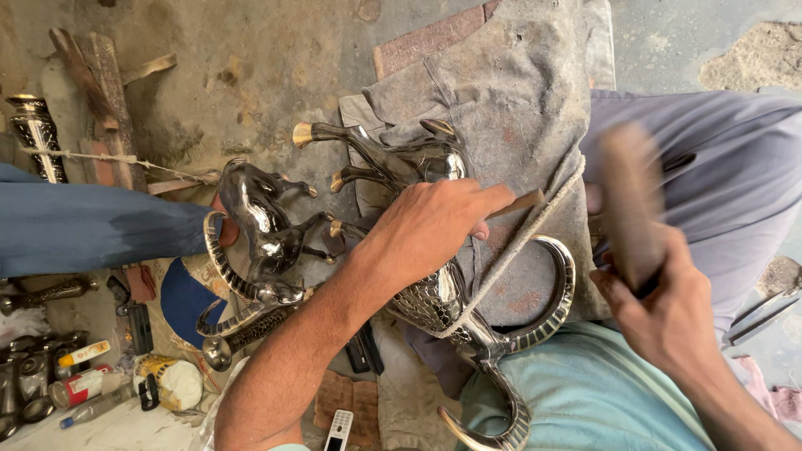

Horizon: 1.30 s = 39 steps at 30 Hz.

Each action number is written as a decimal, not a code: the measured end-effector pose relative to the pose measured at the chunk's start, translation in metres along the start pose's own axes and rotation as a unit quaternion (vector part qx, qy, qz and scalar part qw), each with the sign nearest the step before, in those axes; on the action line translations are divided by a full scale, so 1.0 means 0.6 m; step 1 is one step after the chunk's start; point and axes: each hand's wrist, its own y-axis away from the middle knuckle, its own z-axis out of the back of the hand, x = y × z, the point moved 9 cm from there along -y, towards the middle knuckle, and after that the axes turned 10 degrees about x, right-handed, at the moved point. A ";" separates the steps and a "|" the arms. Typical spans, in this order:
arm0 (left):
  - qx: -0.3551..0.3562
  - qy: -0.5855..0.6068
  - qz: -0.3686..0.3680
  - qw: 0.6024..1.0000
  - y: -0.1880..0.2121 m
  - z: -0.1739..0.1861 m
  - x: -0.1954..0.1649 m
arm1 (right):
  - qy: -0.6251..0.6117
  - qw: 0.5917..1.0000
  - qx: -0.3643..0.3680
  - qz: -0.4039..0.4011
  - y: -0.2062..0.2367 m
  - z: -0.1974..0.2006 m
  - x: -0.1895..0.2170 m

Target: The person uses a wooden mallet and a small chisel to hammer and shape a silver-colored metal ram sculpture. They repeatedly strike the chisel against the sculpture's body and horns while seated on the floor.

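The left hand [434, 224] rests on the body of a polished metal horned-animal figure [455, 292] lying across the person's lap, its fingers closed around a slim wooden-handled chisel [516, 203] whose handle end sticks out to the right past the knuckles. The working tip is hidden under the hand. The figure lies centre frame on a grey cloth [518, 108] spread over the thigh, legs with brass-coloured hooves pointing far and left, curved ribbed horns near and right. A pale cord [522, 242] runs diagonally over the cloth and across the figure's patterned flank.

The right hand [668, 313] is at the right, fingers wrapped around a wooden mallet [631, 205] — the mallet head is blurred and stands above and right of the chisel, apart from it.

A second metal animal figure [263, 230] lies on the floor just left of the first, beside a blue trouser leg [92, 225] — another person's. Small bottles and tins [83, 376] sit at the near left; wooden sticks [100, 92] lie at the far left.
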 end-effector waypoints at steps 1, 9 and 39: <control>0.001 -0.003 0.002 1.000 0.001 -0.002 0.002 | 0.033 0.999 -0.004 0.025 0.001 0.000 0.010; -0.161 0.069 -0.014 0.984 0.070 0.015 0.021 | 0.292 0.936 -0.058 0.185 0.000 0.026 0.116; -0.524 0.221 0.202 0.797 0.172 -0.067 0.066 | 0.551 0.733 0.006 0.399 -0.082 -0.002 0.477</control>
